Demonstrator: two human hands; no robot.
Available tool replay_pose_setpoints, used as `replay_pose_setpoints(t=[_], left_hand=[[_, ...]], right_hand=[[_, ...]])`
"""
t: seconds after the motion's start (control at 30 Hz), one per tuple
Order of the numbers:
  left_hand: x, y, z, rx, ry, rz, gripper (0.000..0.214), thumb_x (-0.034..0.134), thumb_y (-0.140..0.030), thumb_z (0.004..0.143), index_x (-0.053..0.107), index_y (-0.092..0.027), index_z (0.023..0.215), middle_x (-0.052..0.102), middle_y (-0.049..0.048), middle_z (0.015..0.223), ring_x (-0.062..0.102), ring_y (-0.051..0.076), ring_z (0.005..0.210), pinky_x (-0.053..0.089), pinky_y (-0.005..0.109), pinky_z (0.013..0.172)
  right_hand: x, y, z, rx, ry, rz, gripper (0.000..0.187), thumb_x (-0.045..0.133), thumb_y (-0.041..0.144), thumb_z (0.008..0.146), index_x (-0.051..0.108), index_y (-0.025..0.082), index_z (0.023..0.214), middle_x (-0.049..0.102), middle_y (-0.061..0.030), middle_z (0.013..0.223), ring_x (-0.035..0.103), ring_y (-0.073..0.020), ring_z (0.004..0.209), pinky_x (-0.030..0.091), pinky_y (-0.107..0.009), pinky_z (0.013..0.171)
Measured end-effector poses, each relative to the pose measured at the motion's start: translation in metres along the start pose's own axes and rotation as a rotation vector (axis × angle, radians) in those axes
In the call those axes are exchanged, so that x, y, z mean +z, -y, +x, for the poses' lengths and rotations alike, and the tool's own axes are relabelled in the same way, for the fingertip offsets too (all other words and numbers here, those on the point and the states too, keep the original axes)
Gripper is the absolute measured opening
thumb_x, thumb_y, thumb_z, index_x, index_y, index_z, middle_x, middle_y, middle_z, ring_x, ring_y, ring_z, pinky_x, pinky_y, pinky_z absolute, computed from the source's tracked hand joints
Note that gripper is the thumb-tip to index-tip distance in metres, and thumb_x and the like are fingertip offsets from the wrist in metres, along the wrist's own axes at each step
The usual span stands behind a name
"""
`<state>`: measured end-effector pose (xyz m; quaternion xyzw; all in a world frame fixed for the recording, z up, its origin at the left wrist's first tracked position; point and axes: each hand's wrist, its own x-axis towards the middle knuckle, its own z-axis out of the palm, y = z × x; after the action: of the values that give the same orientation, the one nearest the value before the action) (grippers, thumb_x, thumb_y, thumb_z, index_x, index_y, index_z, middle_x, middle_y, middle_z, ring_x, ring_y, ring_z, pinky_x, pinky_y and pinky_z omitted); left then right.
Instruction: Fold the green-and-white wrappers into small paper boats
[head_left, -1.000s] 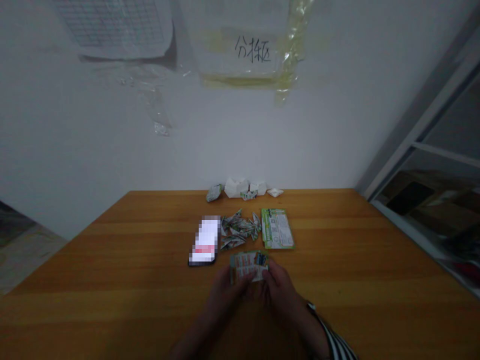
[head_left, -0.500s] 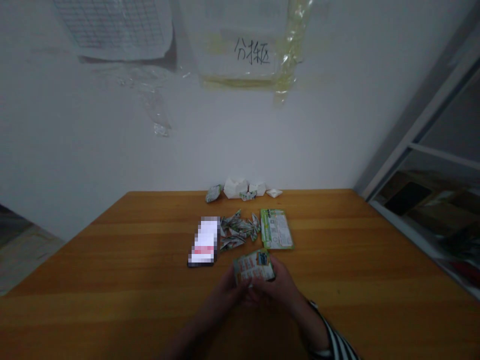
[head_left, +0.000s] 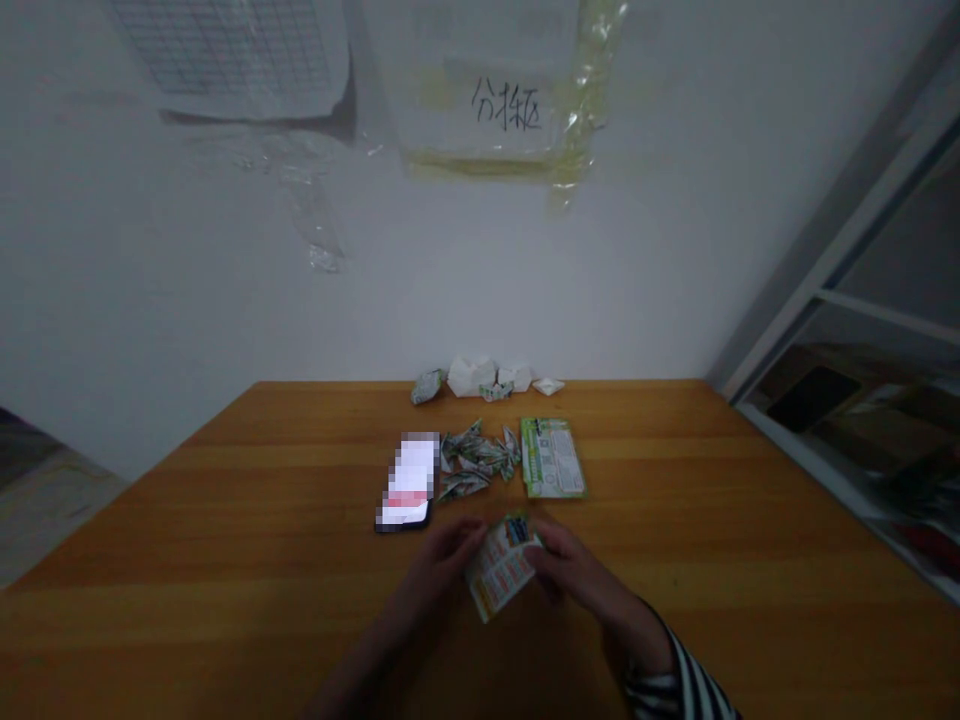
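Note:
A small printed sheet of paper [head_left: 501,575], white and green with red text and a dark picture, is between my hands above the near part of the table, tilted. My right hand [head_left: 566,562] pinches its right edge, thumb on top. At the upper left edge, my left hand [head_left: 450,552] has its fingers bent and closed on the paper. Just beyond lie several folded printed paper pieces [head_left: 480,460] in a loose heap. To their right rests a stack of similar flat printed sheets [head_left: 556,462].
A phone [head_left: 409,482] with a blurred screen lies left of the heap. Along the wall stand white folded paper shapes [head_left: 471,378] and a crumpled printed one [head_left: 427,386]. A shelf unit [head_left: 840,400] flanks the wooden table [head_left: 262,480] on the right.
The printed sheet has turned, its lower corner now pointing toward me. My hands have drawn apart, the left to the sheet's upper left edge, the right slightly rightward.

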<state>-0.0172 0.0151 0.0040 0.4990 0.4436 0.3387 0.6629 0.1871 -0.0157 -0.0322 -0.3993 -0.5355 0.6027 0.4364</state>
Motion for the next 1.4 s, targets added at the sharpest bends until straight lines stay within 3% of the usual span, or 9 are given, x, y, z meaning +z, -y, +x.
replay_pose_setpoints(t=[0.07, 0.13, 0.23, 0.37, 0.6, 0.8, 1.0, 1.2, 1.4], left_hand=[[0.000, 0.001, 0.002, -0.001, -0.002, 0.031, 0.043, 0.079, -0.050, 0.061, 0.072, -0.014, 0.082, 0.074, 0.0035, 0.069, 0.066, 0.019, 0.064, 0.049, 0.026, 0.059], [0.001, 0.004, 0.004, -0.045, 0.047, 0.009, 0.043, 0.081, -0.047, 0.060, 0.073, -0.013, 0.085, 0.076, 0.0055, 0.070, 0.067, 0.020, 0.063, 0.049, 0.027, 0.059], [0.001, 0.008, 0.005, -0.080, -0.020, -0.094, 0.039, 0.081, -0.045, 0.062, 0.073, -0.011, 0.079, 0.076, 0.0058, 0.068, 0.067, 0.019, 0.060, 0.049, 0.026, 0.058], [-0.001, 0.016, 0.009, -0.094, -0.103, -0.247, 0.035, 0.084, -0.041, 0.059, 0.067, -0.012, 0.068, 0.074, 0.0032, 0.062, 0.066, 0.017, 0.056, 0.050, 0.026, 0.057], [0.003, 0.022, 0.010, -0.180, -0.015, -0.443, 0.033, 0.087, -0.031, 0.056, 0.061, -0.014, 0.065, 0.075, 0.0048, 0.064, 0.071, 0.020, 0.058, 0.055, 0.029, 0.060], [0.007, 0.009, 0.000, -0.195, 0.127, -0.452, 0.046, 0.083, -0.023, 0.066, 0.066, -0.014, 0.108, 0.078, 0.0105, 0.088, 0.074, 0.024, 0.078, 0.055, 0.030, 0.069], [0.004, 0.000, -0.006, -0.162, 0.228, -0.353, 0.039, 0.076, -0.029, 0.074, 0.069, -0.010, 0.108, 0.078, 0.0126, 0.082, 0.072, 0.020, 0.065, 0.047, 0.021, 0.051], [0.008, 0.003, -0.003, -0.225, 0.175, -0.353, 0.038, 0.077, -0.037, 0.071, 0.072, -0.012, 0.100, 0.078, 0.0142, 0.083, 0.073, 0.024, 0.072, 0.050, 0.026, 0.060], [0.013, 0.006, -0.004, -0.085, 0.172, -0.327, 0.040, 0.081, -0.038, 0.066, 0.075, -0.009, 0.093, 0.077, 0.0157, 0.092, 0.071, 0.025, 0.079, 0.051, 0.030, 0.075]], right_hand=[[-0.001, -0.001, 0.001, 0.009, 0.022, -0.020, 0.040, 0.060, 0.050, 0.084, 0.063, 0.019, 0.110, 0.059, 0.0011, 0.070, 0.047, -0.0086, 0.044, 0.037, -0.018, 0.039], [-0.002, -0.001, 0.002, -0.065, -0.118, -0.055, 0.043, 0.058, 0.045, 0.088, 0.056, 0.022, 0.123, 0.060, 0.0017, 0.070, 0.053, -0.0113, 0.052, 0.043, -0.019, 0.046], [-0.002, 0.003, 0.003, -0.241, -0.304, -0.189, 0.038, 0.049, 0.038, 0.094, 0.053, 0.025, 0.130, 0.066, -0.0025, 0.082, 0.063, -0.0171, 0.075, 0.051, -0.028, 0.070], [-0.003, 0.012, 0.002, -0.410, -0.133, -0.463, 0.028, 0.049, 0.027, 0.094, 0.068, 0.027, 0.114, 0.066, -0.0084, 0.111, 0.061, -0.0219, 0.102, 0.048, -0.035, 0.088], [-0.007, 0.014, -0.003, -0.598, -0.121, -0.793, 0.032, 0.055, 0.018, 0.091, 0.065, 0.032, 0.119, 0.072, -0.0064, 0.112, 0.065, -0.0211, 0.100, 0.053, -0.035, 0.083], [-0.011, 0.016, -0.010, -0.587, -0.154, -0.735, 0.029, 0.052, 0.021, 0.094, 0.067, 0.028, 0.117, 0.074, -0.0083, 0.106, 0.071, -0.0201, 0.092, 0.055, -0.031, 0.077], [-0.004, 0.018, -0.007, -0.454, -0.281, -0.463, 0.016, 0.063, 0.031, 0.087, 0.077, 0.024, 0.086, 0.077, -0.0065, 0.081, 0.071, -0.0208, 0.074, 0.056, -0.030, 0.067], [0.006, 0.013, -0.003, -0.377, -0.431, -0.353, 0.019, 0.065, 0.031, 0.083, 0.068, 0.020, 0.068, 0.070, -0.0034, 0.068, 0.064, -0.0181, 0.065, 0.051, -0.027, 0.061], [0.014, 0.007, -0.005, -0.322, -0.353, -0.246, 0.025, 0.056, 0.035, 0.089, 0.061, 0.020, 0.070, 0.064, -0.0009, 0.064, 0.060, -0.0155, 0.060, 0.047, -0.024, 0.057]])
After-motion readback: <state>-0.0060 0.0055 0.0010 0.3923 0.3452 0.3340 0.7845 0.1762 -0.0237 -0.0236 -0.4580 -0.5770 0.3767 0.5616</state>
